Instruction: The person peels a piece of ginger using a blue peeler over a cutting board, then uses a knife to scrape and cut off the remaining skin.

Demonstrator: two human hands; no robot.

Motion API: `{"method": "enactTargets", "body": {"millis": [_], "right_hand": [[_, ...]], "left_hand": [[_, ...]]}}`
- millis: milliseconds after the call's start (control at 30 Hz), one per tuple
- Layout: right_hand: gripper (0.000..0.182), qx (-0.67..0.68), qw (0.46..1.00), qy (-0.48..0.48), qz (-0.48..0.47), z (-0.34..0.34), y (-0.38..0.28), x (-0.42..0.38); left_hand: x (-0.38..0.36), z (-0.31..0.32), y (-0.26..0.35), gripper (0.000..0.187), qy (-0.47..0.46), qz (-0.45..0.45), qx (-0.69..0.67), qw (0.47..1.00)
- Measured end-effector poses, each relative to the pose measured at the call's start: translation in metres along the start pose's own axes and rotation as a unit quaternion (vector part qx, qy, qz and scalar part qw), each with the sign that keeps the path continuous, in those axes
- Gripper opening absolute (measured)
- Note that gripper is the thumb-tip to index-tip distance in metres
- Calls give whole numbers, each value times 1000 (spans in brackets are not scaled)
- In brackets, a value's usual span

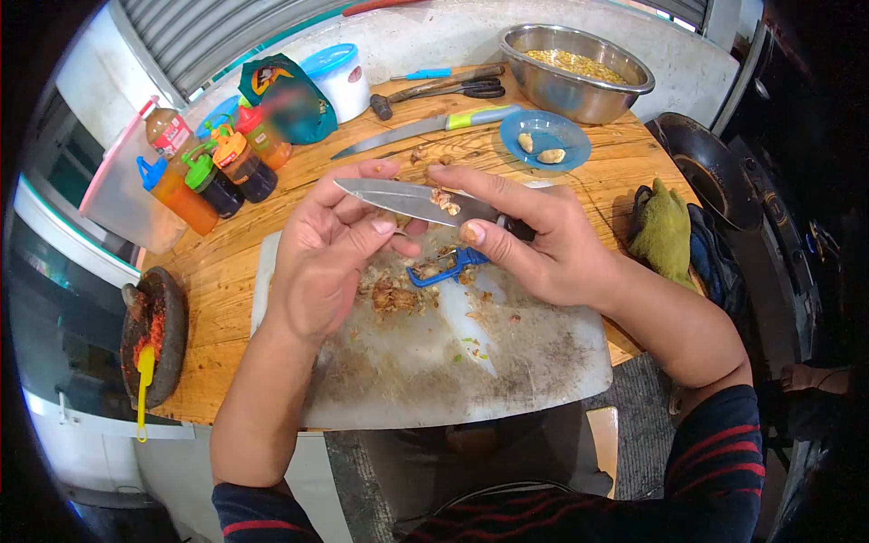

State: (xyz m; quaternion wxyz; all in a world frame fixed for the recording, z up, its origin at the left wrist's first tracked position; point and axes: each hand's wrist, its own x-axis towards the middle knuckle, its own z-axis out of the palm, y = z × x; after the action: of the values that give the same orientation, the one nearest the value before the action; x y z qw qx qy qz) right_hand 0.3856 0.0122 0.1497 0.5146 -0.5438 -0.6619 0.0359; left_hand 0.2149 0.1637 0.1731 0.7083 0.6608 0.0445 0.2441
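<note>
My right hand (543, 231) grips a knife (389, 194) by its dark handle, blade pointing left. Bits of pale, brownish scraps stick to the flat of the blade. Close to the blade's tip is my left hand (330, 249), thumb and fingers curled together; what they pinch is mostly hidden. Beneath both hands lies a stained white cutting board (434, 362). On it rest a blue peeler (450, 268), a clump of brown peelings (394, 297) and scattered crumbs.
Behind the board are a blue plate (572, 145) with two pale pieces, a large knife (398, 133), a hammer (382, 107) and a metal bowl (516, 77) of yellow bits. Sauce bottles (186, 195) stand left, above a stone mortar (172, 362). A wok (715, 172) sits right.
</note>
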Motion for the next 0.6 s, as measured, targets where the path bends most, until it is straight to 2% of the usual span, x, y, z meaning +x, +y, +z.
{"method": "enactTargets", "body": {"millis": [33,100,200,300,600], "right_hand": [[44,0,1000,0,0,1,2,0],[46,-109,989,19,-97,3,6,-1],[49,-161,983,-20,-84,-2,-6,-2],[52,-182,977,8,-114,2,2,-1],[51,-173,980,-7,-98,3,-9,-2]], "left_hand": [[0,-1,0,40,7,-7,-27,1000],[0,-6,-4,38,-7,-12,-58,998],[0,-9,-9,36,-17,-17,-109,994],[-1,-9,-7,36,-38,-27,-125,991],[-2,-10,-8,33,-83,-24,-158,984]]}}
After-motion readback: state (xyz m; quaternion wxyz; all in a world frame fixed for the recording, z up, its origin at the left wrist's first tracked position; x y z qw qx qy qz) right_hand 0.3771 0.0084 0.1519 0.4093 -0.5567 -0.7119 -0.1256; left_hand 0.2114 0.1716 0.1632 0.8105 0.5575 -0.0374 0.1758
